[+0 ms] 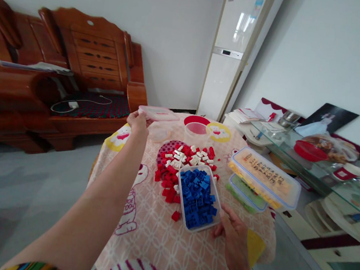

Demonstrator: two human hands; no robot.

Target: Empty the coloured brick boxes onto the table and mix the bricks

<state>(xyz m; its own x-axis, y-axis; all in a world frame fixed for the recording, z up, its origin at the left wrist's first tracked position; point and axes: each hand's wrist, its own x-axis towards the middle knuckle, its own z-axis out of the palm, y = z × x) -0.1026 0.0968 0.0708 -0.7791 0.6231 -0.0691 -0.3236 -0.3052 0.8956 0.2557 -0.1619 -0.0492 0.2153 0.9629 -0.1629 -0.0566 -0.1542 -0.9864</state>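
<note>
Brick box (201,229) touches right grip (232,232).

Light: soft, moderately bright. Glare: window-shaped patch on cabinet (221,83); dull sheen on floor (21,194). Shadow: beneath bench (96,122). Distortion: wide-angle, edges stretched. Focus: soft; blue bricks (197,194) perhaps slightly blurred.

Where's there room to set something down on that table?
Bare cloth lies on the tub's near side, left of the right hand, and between the left forearm and red bricks. Tub and bricks crowd the middle; boxes crowd the right.
</note>
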